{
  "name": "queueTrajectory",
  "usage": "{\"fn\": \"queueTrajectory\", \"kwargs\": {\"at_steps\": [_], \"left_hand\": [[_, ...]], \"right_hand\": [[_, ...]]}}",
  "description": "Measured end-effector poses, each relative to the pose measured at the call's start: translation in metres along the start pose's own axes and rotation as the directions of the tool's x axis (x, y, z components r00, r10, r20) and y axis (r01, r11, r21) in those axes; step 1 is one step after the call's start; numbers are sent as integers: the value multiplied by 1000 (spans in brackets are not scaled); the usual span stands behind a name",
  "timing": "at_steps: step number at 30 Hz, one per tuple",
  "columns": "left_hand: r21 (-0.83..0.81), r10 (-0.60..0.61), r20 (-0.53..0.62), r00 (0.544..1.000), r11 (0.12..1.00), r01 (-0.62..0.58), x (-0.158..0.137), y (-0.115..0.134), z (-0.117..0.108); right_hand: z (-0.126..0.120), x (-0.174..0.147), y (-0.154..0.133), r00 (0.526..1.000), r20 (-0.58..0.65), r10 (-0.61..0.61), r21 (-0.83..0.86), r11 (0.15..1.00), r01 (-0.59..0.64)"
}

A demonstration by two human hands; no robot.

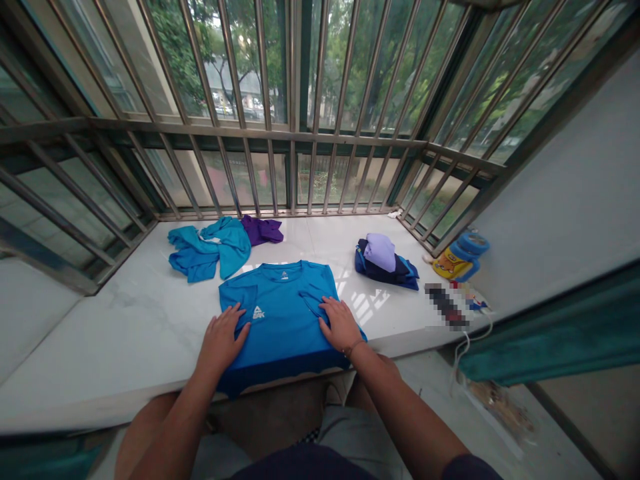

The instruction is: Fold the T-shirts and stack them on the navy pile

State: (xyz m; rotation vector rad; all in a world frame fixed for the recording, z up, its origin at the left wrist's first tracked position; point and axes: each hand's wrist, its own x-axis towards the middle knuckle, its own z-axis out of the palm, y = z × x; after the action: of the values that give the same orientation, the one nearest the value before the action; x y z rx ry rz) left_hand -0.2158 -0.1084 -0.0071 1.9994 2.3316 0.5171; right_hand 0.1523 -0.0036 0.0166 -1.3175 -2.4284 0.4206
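A blue T-shirt [285, 320] lies spread on the white sill in front of me, its collar toward the window. Its lower part hangs over the sill's front edge, and both sleeves are laid inward over the body. My left hand [223, 339] rests on the shirt's left side near a white logo, fingers stretched out. On the right side, by the other sleeve, my right hand [341, 325] lies flat with its fingers extended. Neither hand grips the cloth.
Crumpled teal-blue clothing [213, 247] and a purple garment [261, 230] lie at the back left. Folded dark blue and lilac clothes [385, 259] sit at the right. Beyond them stands a blue-and-yellow jug [460, 257]. Metal bars [290, 137] line the window behind the marble sill [120, 333].
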Motion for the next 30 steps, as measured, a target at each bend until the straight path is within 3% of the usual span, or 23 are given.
{"fn": "queueTrajectory", "kwargs": {"at_steps": [20, 30], "left_hand": [[-8, -6, 9, 1000, 1000, 6, 0, 2, -2], [-54, 41, -87, 995, 997, -46, -10, -1, -2]], "right_hand": [[-1, 0, 0, 1000, 1, 9, 5, 1000, -9], [1, -1, 1, 1000, -12, 0, 12, 1000, 0]]}}
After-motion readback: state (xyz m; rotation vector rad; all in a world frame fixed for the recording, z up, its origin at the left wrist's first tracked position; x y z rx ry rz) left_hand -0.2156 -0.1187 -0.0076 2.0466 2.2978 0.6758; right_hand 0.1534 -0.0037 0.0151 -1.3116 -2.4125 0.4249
